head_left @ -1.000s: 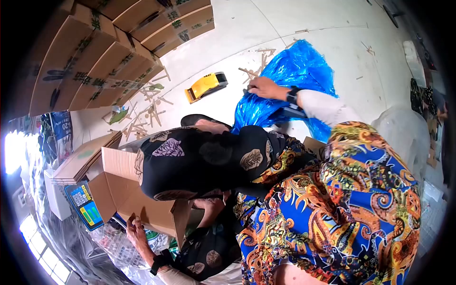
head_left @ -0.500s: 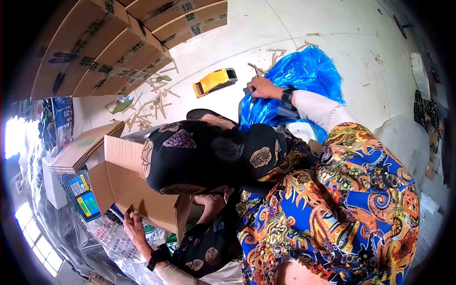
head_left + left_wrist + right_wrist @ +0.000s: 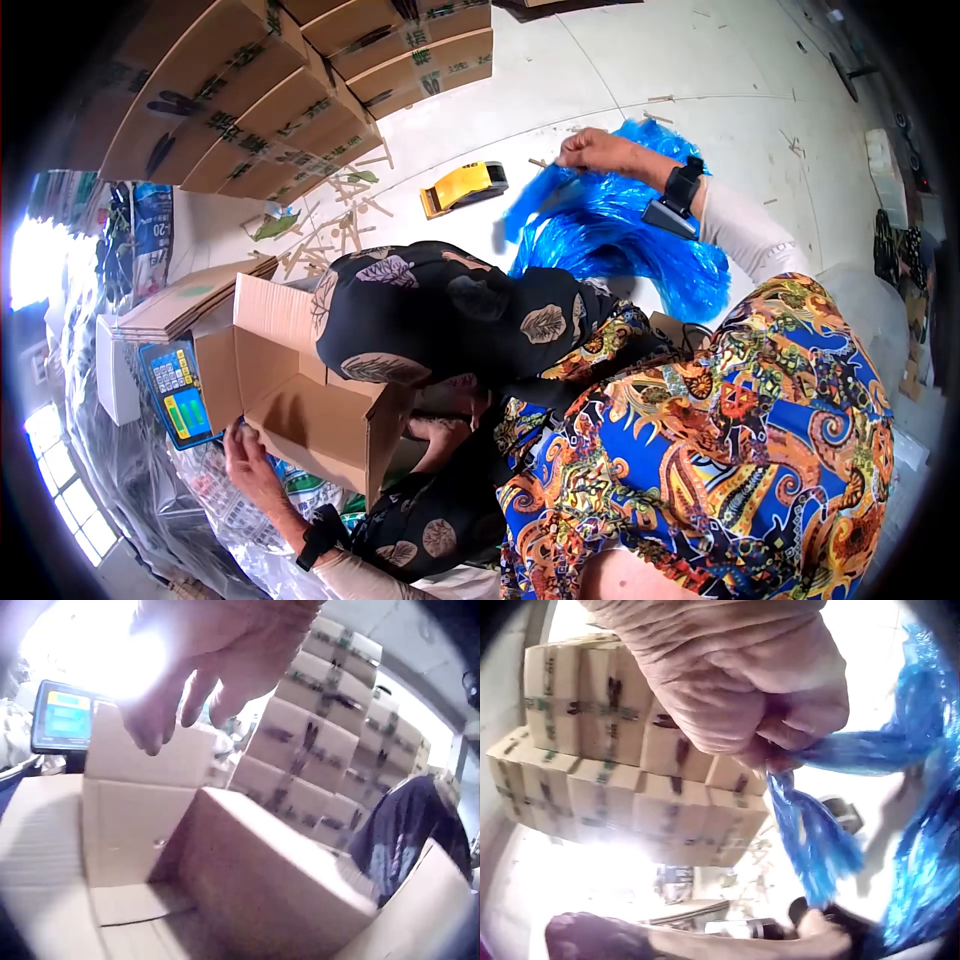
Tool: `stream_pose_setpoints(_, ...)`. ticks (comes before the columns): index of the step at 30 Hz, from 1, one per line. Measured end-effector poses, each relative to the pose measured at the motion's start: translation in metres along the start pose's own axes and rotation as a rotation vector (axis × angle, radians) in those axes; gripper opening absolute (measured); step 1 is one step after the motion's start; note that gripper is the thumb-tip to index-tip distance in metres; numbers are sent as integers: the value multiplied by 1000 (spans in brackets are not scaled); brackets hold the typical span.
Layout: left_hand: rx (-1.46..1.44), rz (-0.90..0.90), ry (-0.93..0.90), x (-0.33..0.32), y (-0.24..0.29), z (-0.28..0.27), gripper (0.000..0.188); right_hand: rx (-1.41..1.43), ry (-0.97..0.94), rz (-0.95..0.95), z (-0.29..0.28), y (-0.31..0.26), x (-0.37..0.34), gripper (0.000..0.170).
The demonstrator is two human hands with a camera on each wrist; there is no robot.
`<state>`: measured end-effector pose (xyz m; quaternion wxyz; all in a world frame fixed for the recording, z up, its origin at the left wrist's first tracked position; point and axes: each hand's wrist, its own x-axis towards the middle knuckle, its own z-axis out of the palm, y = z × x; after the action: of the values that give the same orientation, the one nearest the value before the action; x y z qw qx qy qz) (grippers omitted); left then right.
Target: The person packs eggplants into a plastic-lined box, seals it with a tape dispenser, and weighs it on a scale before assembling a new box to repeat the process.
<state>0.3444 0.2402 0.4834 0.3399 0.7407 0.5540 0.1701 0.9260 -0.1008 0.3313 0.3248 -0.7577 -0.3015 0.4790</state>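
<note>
An open cardboard box (image 3: 310, 400) stands beside the person's knee, and nothing shows inside it in the left wrist view. The left hand (image 3: 252, 470) is at the box's near edge in the head view; in the left wrist view the hand (image 3: 217, 660) hangs over a flap with its fingers loosely bent. The right hand (image 3: 610, 152) holds up part of a blue plastic bundle (image 3: 610, 235). In the right wrist view the curled fingers of the right hand (image 3: 742, 682) pinch the gathered blue plastic (image 3: 870, 752), and a short end hangs below.
A yellow tape dispenser (image 3: 462, 188) lies on the floor near scattered sticks (image 3: 340, 225). Taped cartons (image 3: 250, 110) are stacked at the upper left. Flattened cardboard (image 3: 190, 300) and a blue keypad device (image 3: 178, 390) stand left of the box.
My right hand has moved right and slightly up, lifting a strand of the blue plastic, which is now spread lower. The left hand has shifted left along the box edge.
</note>
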Motion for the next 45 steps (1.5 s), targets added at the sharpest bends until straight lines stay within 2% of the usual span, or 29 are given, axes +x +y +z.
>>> stream_pose_setpoints(1, -57, 41, 79, -5, 28, 5, 37, 105, -36, 39, 1, -31, -8, 30)
stream_pose_setpoints(5, -333, 141, 63, -33, 117, 34, 39, 311, -194, -27, 10, -133, -31, 28)
stream_pose_setpoints(7, -391, 207, 72, -47, 144, 55, 40, 342, -263, -145, 28, -174, -41, 27)
stream_pose_setpoints(9, -436, 248, -82, -56, 178, 62, 47, 371, -313, -331, 38, -215, -49, 24)
stream_pose_setpoints(11, -374, 491, -49, -52, 196, 84, 58, 309, -322, -478, 52, -267, -64, 33)
stream_pose_setpoints(13, -360, 631, 29, -35, 213, 90, 68, 262, -466, -649, 76, -315, -64, 38)
stream_pose_setpoints(14, -366, 627, 25, -27, 214, 88, 63, 265, -463, -693, 87, -326, -68, 39)
stream_pose_setpoints(15, -380, 619, 18, -20, 213, 77, 59, 264, -458, -728, 100, -339, -73, 41)
stream_pose_setpoints(16, -558, 473, -85, -18, 210, 65, 45, 299, -511, -743, 118, -350, -79, 43)
stream_pose_setpoints(17, -769, 464, -63, -11, 201, 63, 32, 137, -531, -833, 120, -362, -77, 41)
stream_pose_setpoints(19, -676, 523, 68, -11, 189, 39, 27, -58, -635, -1014, 140, -372, -47, 34)
stream_pose_setpoints(20, -801, 509, 107, -8, 178, 28, 23, -374, -506, -1026, 139, -376, -34, 29)
stream_pose_setpoints(21, -736, 483, 137, -4, 155, 9, 22, -532, -352, -1083, 145, -377, -35, 27)
stream_pose_setpoints(23, -791, 383, 264, -6, 130, -5, 21, -622, -362, -958, 147, -372, -11, 25)
stream_pose_setpoints(24, -580, 327, 332, -9, 117, -13, 20, -834, -243, -1016, 146, -373, -2, 23)
stream_pose_setpoints(25, -370, 266, 394, -13, 103, -19, 20, -853, -227, -1072, 145, -371, 13, 22)
stream_pose_setpoints(26, -159, 201, 449, -12, 87, -24, 20, -985, -156, -1006, 138, -369, 18, 20)
stream_pose_setpoints(27, -162, 233, 525, -1, 55, -22, 17, -1182, -41, -997, 133, -369, 24, 18)
stream_pose_setpoints(29, -324, 112, 449, -2, 28, -14, 14, -1221, -122, -914, 120, -371, 27, 17)
stream_pose_setpoints(32, -395, 23, 279, 18, -47, 9, 11, -1257, 6, -985, 96, -355, 40, 25)
stream_pose_setpoints(33, -384, -37, 237, 18, -53, 22, 10, -1229, -110, -849, 91, -370, 24, 31)
stream_pose_setpoints(35, -340, -85, 130, 20, -63, 44, 13, -969, -316, -805, 81, -377, 14, 32)
stream_pose_setpoints(37, 317, 128, 164, 21, -73, 58, 17, -945, -346, -721, 77, -385, 3, 37)
stream_pose_setpoints(38, 378, 109, 118, 19, -76, 64, 20, -931, -358, -679, 77, -387, 0, 41)
stream_pose_setpoints(41, 474, 143, -217, 10, -62, 62, 30, -784, -309, -957, 94, -377, 3, 33)
stream_pose_setpoints(42, 378, 201, -184, 9, -46, 55, 32, -770, -284, -1000, 100, -376, 0, 34)
stream_pose_setpoints(43, 282, 255, -153, 9, -27, 47, 35, -826, -337, -870, 111, -386, -14, 32)
stream_pose_setpoints(44, 186, 304, -121, 8, -11, 39, 38, -843, -294, -1032, 123, -385, -15, 28)
stream_pose_setpoints(45, -125, 188, -128, 8, 0, 32, 46, -850, -256, -1197, 136, -379, -12, 24)
